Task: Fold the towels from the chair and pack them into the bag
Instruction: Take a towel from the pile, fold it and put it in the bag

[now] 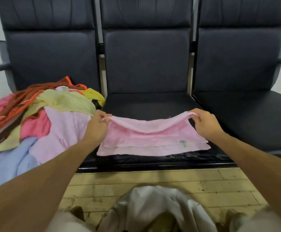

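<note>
On the middle chair seat (146, 104) the pink towel (153, 141) lies half-folded, left hand (97, 126) and right hand (205, 123) each pinching a far corner; best pull both evenly toward the near edge, aligning hems.

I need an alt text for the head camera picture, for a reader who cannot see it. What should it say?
Two bare hands, the left hand and the right hand, pinch the far corners of a pink towel lying half folded on the middle seat of a row of dark chairs. A pile of unfolded towels covers the seat to the left, and a pale bag lies on the floor below.
</note>
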Available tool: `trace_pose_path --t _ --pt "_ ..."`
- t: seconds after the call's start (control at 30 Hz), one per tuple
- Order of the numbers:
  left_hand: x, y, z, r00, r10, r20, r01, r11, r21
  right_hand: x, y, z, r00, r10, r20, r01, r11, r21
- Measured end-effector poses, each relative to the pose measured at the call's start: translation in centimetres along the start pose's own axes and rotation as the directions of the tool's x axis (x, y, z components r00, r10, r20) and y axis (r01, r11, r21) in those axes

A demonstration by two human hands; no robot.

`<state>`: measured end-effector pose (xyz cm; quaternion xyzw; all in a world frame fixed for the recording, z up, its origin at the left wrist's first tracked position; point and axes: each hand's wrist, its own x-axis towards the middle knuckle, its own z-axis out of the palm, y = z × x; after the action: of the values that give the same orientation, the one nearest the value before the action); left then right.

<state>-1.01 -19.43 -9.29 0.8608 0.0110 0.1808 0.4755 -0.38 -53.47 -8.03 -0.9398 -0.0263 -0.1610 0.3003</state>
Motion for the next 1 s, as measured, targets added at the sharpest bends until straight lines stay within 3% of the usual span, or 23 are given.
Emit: trace_pose_path --t 0.07,0.17,0.3,0.4,0.5,0.57,0.73,0.9,1.0 --pt "-0.8 0.9 -1.2 0.998 -0.03 -0.046 0.028 0.998 -0.05 -0.9 0.2 -1.2 1.0 -0.013 -0.029 0.012 1.0 -0.029" --pt "-2.0 1.7 -2.0 1.0 -0.021 0.016 0.021 0.998 -0.052 -2.5 0.7 -3.0 1.0 -0.017 0.013 0.019 0.995 -0.093" --pt "-2.8 2.3 -2.5 0.984 -0.068 0.167 0.079 0.995 -0.057 -4.4 0.6 -4.6 0.989 -0.009 0.146 0.033 0.987 -0.159" --pt "-3.0 1.7 -3.0 0.97 -0.137 0.199 0.138 0.99 0.009 -5.2 0.4 -5.0 0.966 0.012 0.259 0.044 0.977 -0.21" --pt "-3.7 2.1 -3.0 0.939 -0.212 0.272 0.245 0.965 -0.093 -5.4 0.3 -4.7 0.934 0.064 0.353 0.027 0.969 -0.247" --pt "-3.9 2.3 -2.6 0.941 -0.201 0.272 0.204 0.979 0.017 -5.6 0.3 -4.3 0.921 0.111 0.374 -0.024 0.973 -0.229" --pt "-3.1 0.5 -2.5 0.977 -0.196 0.079 0.152 0.911 0.383 -4.4 0.6 -3.5 0.954 0.143 0.264 -0.075 0.965 -0.252" --pt "-2.3 0.1 -1.2 0.955 -0.271 0.122 0.152 0.798 0.583 -3.3 0.6 -2.5 0.922 0.296 0.25 -0.207 0.922 -0.328" --pt "-2.0 -0.2 -0.3 0.941 -0.287 0.181 0.094 0.732 0.675 -3.1 0.2 -1.7 0.894 0.385 0.23 -0.326 0.91 -0.257"
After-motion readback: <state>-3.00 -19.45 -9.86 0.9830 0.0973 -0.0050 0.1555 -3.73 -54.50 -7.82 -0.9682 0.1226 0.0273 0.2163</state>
